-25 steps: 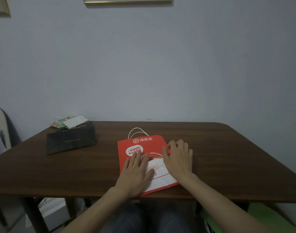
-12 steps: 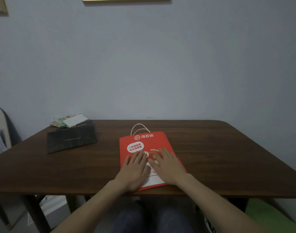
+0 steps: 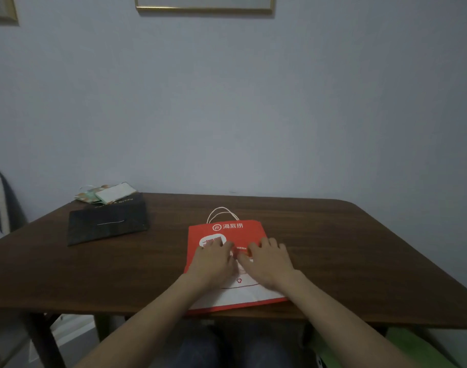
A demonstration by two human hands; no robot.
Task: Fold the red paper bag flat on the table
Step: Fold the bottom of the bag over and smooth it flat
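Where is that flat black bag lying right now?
In the head view the black bag lies flat on the table's far left, left of the red paper bag, with a small pale bag just behind it.

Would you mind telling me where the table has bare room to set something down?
Bare wood lies right of the red paper bag to the table edge, and between it and the black bag. The far-left corner is crowded by the black bag and small packets; both hands cover the red bag.
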